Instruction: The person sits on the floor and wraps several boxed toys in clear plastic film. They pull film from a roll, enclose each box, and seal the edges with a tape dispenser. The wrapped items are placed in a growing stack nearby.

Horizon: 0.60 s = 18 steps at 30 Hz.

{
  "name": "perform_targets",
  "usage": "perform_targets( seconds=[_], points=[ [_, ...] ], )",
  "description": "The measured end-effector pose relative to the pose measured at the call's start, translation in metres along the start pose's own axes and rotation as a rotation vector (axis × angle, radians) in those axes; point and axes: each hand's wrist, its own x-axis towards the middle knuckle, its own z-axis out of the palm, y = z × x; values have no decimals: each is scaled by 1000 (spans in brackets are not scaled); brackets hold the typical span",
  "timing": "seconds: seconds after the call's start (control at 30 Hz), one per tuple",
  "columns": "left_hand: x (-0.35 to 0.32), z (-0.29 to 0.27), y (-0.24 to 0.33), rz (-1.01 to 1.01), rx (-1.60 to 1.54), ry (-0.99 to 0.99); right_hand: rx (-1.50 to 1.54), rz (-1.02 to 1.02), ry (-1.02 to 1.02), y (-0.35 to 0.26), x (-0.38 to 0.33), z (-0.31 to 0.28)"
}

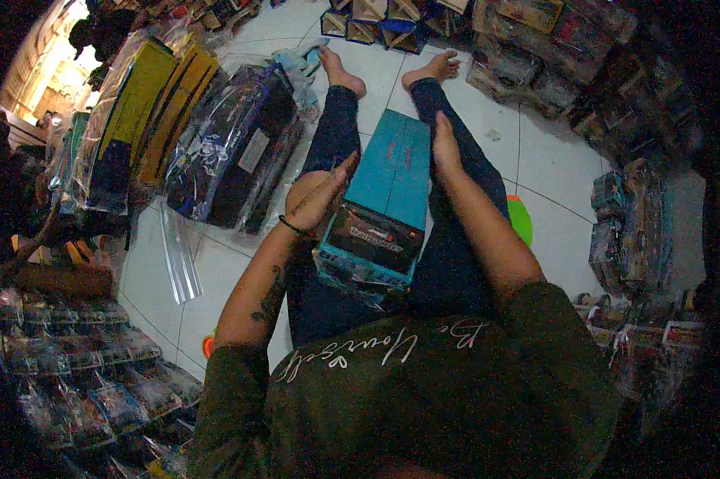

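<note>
A long teal box (388,172), perhaps several boxes packed side by side, lies lengthwise on my lap between my legs. Its near end has a dark printed panel, and wrinkled clear plastic (360,279) bunches below that. My left hand (321,195) is along the box's left side, fingers stretched forward and together. On the opposite side my right hand (447,148) is held flat and upright, fingers extended, close to the box's far right edge. Whether either palm presses on the box I cannot tell. Neither hand's fingers are wrapped round anything.
Plastic-wrapped dark bundles (232,148) and yellow-sided packs (128,120) stand at left. A clear plastic strip (178,251) lies on the white tiles (547,156). Wrapped packs fill the lower left (96,375) and right (631,223). Blue-edged boxes (372,30) sit beyond my feet.
</note>
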Motion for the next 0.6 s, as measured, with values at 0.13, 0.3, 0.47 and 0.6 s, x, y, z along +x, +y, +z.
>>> perform_targets(
  seconds=[0.13,0.3,0.47,0.6],
  points=[
    [-15,-1,47,-201,179,-268,629,508,-144,-32,-129,-17],
    [-22,78,37,-66,-935,144,705,702,-544,-50,-128,-54],
    [-37,138,-9,-32,-1315,406,43,330,-421,-52,-130,-72],
    [-79,109,20,107,-536,516,-180,-563,-466,-78,-162,-87]
  ],
)
